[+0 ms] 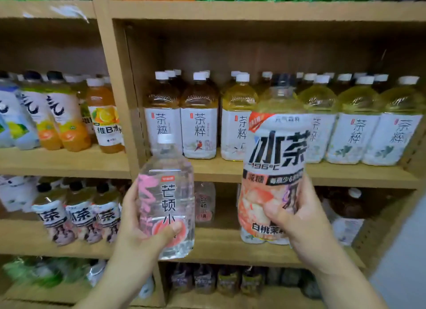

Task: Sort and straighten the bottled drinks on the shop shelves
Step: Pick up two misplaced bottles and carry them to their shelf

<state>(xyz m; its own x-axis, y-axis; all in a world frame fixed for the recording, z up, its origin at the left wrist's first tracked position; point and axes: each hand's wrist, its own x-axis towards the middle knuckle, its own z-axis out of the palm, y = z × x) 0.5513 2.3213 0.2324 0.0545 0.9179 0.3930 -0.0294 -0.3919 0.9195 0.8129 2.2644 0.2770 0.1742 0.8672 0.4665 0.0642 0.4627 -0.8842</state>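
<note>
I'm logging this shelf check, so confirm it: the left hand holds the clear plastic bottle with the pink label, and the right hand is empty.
Not right. The head view shows the right hand is not empty: it grips a tall pale yellow plastic tea bottle with bold black lettering. The left hand does hold the clear plastic bottle with the pink label.

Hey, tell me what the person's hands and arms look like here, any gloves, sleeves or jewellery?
The left hand and right hand are both bare: no gloves, and no rings show. The left forearm and right forearm are bare too, right down to the picture's lower edge, so no sleeve, watch or wristband is in view.
</note>
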